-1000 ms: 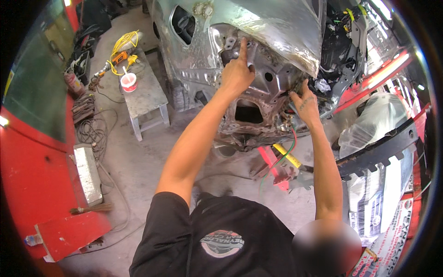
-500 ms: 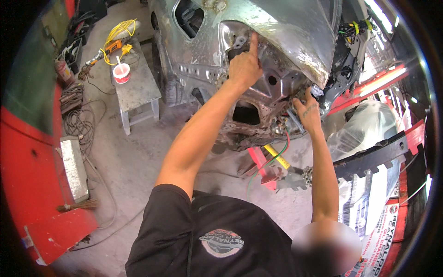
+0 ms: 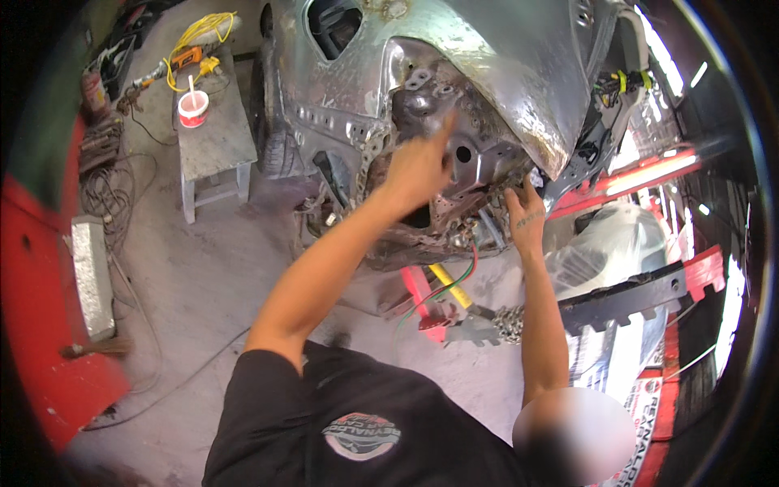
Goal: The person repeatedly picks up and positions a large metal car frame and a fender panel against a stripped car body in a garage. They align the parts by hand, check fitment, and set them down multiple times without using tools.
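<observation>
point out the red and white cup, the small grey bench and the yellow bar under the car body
red and white cup [image 3: 193,109], head view, its side wall
small grey bench [image 3: 217,142], head view, bare top
yellow bar [image 3: 450,286], head view, mid-length

Your left hand [image 3: 418,166] is up against the bare grey sheet-metal car body [image 3: 495,73], inside its torn, rusted cavity [image 3: 454,195]; jagged edges close in on every side there. Your right hand [image 3: 526,219] sits at the cavity's lower right rim, hemmed by the black trim strut [image 3: 596,138] just beside it. Below, the red-and-yellow clamp tool with steel chain [image 3: 454,312] and the red and green wires [image 3: 442,292] block the way down. To your left, open concrete floor [image 3: 203,268] lies between you and the grey wooden bench [image 3: 215,142].
</observation>
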The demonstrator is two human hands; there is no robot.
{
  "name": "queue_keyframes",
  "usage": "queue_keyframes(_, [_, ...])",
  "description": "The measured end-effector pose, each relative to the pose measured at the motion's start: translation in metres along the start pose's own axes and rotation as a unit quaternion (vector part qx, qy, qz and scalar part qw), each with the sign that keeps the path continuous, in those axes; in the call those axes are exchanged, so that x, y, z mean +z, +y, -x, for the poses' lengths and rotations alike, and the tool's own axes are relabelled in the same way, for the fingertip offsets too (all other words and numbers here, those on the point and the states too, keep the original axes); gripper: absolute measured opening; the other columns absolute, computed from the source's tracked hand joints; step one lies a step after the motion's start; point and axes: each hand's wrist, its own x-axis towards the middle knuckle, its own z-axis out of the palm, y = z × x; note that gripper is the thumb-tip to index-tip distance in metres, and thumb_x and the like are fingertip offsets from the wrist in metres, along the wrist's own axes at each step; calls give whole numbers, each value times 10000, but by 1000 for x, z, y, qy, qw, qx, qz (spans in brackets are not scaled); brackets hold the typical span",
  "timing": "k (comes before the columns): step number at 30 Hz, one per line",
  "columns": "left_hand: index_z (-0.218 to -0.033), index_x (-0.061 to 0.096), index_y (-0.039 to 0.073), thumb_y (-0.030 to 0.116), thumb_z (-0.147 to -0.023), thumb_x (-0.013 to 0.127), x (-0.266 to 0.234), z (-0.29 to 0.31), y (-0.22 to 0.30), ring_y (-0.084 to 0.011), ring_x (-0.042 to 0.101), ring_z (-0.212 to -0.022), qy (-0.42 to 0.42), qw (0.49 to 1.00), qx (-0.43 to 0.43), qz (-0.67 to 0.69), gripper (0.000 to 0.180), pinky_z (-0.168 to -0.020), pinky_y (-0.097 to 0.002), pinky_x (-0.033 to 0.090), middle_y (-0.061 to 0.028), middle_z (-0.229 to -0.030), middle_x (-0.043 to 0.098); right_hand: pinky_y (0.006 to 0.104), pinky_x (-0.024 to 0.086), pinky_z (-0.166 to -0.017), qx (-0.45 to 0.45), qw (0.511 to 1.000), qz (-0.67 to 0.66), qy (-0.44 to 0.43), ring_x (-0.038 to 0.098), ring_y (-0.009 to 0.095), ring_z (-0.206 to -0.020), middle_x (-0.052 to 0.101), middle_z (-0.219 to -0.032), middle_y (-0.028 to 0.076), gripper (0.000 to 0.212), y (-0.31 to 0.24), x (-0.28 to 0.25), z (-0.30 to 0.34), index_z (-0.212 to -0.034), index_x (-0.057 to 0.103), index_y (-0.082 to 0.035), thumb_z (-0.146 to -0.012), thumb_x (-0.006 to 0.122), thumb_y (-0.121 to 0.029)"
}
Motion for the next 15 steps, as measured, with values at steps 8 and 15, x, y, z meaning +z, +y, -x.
queue_keyframes(8, [-1392, 545, 82, 222, -883, 616, 125, 395, -158, -435, 654, -1043, -212, 950, -226, -45, 532, -885, -554, 515, -222, -1165, 683, 304, 490, -861, -46, 993, -107, 13, 623, 210, -978, 656, -1032, 127, 590, 37, 19, -42, -1367, 505, 118, -1020, 617, -345])
queue_keyframes(15, [-1496, 420, 72, 248, -904, 651, 151, 578, -144, -449, 522, -1256, -187, 788, -567, -153, 659, -992, -542, 490, -236, -1339, 567, 411, 382, -1030, -75, 980, -130, 132, 559, 321, -1096, 641, -1204, 253, 642, 59, 62, -52, -1272, 590, 124, -1021, 570, -468])
